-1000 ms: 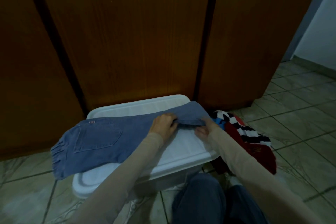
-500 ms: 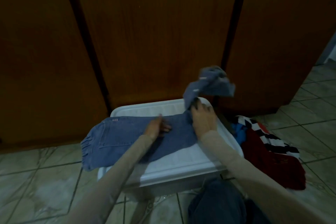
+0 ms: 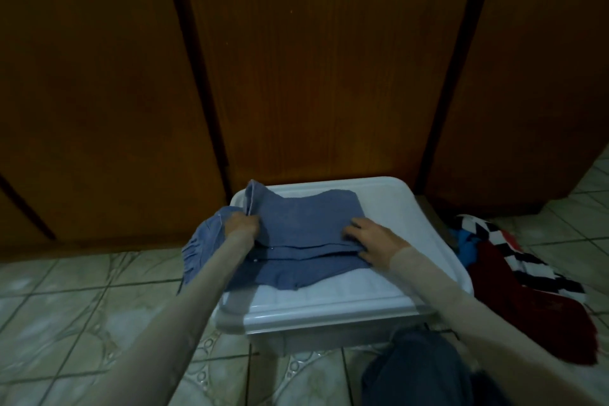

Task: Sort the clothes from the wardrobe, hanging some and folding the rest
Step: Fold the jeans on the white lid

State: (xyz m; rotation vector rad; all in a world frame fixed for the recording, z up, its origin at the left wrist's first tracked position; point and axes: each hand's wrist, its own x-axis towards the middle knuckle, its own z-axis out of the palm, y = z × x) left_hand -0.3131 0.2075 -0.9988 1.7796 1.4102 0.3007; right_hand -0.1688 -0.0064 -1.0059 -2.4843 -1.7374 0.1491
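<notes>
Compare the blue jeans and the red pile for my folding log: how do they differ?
The blue jeans lie folded on the white box lid; the red pile lies crumpled on the floor. Both hands touch the jeans; none touch the pile. The jeans are plain blue; the pile mixes colours. Both are clothes.

We see our two arms in long, close-fitting beige sleeves (image 3: 184, 310) that end at the wrists, and our knee in dark blue jeans (image 3: 415, 372) below.
</notes>
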